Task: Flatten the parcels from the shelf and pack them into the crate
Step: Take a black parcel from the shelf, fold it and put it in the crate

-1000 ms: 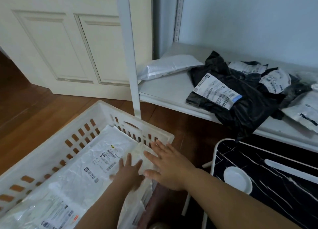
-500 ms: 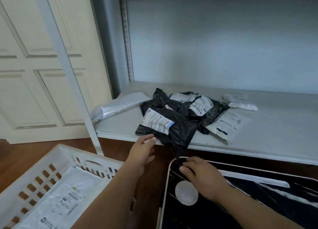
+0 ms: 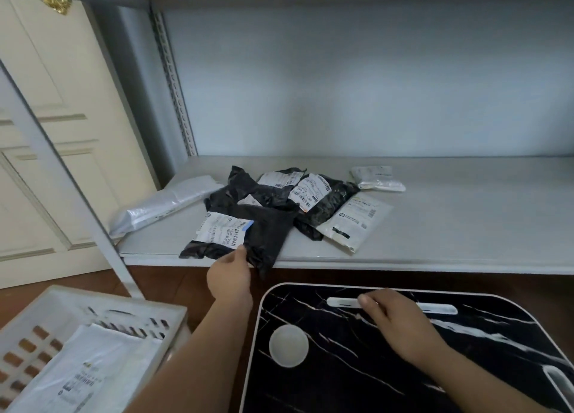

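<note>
Broadly, the shelf [image 3: 450,226] fills the upper and middle frame, a pale board under a second board along the top edge, with a slotted upright in its left rear corner. A cream panelled door [image 3: 46,133] stands at the far left. At the lower right lies a black marble-patterned tabletop [image 3: 357,381] with a white rim, a round white inset and a white slot along its far edge. At the lower left sits the white crate [image 3: 102,307], its walls pierced with small openings; a flat white parcel [image 3: 99,363] with a printed label lies inside it.

On the shelf, near its front left, a heap of parcels rests together. A long grey mailer [image 3: 164,203] lies at the left. Just right of it is the black parcel [image 3: 245,232] with a white label, its near corner hanging over the shelf edge. Behind it more black bags [image 3: 326,207] with labels overlap, a white mailer [image 3: 357,223] touches their right side, and a small silvery packet [image 3: 377,179] lies apart at the rear.

The left hand [image 3: 230,277] reaches up from the lower centre and pinches the near edge of the black parcel between thumb and fingers. The right hand [image 3: 400,322] rests on the tabletop, its fingers loosely bent over the white slot, holding nothing.
</note>
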Tool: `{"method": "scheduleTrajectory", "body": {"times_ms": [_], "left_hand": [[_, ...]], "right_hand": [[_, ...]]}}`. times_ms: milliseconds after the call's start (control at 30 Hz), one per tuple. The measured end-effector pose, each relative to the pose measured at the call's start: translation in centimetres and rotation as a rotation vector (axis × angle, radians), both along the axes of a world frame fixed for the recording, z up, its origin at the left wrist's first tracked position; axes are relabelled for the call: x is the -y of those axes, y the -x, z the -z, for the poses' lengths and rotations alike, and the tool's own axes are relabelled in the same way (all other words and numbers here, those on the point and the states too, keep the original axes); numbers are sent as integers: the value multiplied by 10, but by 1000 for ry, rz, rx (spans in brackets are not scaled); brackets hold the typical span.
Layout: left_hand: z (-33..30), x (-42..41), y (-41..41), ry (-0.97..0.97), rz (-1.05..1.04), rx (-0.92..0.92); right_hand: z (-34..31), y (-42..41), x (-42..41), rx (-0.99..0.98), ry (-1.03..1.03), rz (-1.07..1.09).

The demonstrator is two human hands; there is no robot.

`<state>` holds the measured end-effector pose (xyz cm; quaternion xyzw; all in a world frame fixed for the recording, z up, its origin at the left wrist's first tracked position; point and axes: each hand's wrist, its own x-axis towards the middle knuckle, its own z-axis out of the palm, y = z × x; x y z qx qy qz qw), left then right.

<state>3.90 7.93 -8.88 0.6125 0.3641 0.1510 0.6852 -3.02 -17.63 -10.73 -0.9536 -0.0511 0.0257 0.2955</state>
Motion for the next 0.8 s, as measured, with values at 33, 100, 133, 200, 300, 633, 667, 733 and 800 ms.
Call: {"method": "scheduleTrajectory", "body": {"times_ms": [33, 100, 133, 200, 300, 633, 667, 733, 800], "left_hand": [[-3, -1, 9, -83, -32, 21], [-12, -4, 26, -160, -60, 62], [-15, -6, 33, -171, -60, 77], [-17, -9, 47, -158, -13, 79], [-18, -5, 73, -146, 175, 75], [42, 65, 137, -210, 602, -124], [51, 71, 141, -180, 623, -149], [67, 83, 148, -167, 664, -211], [81, 89, 156, -278, 707, -295]], "right_hand": [[-2, 3, 0, 1, -44, 25], [-5, 8, 0, -17, -152, 78], [-4, 10, -1, -40, -198, 106], [-4, 14, -5, -101, -334, 179], [-11, 18, -13, -305, -762, 368], [28, 76, 24, -502, -1022, 608], [33, 81, 32, -494, -1043, 656], [44, 89, 46, -498, -1094, 722], [51, 96, 52, -491, -1086, 753]]}}
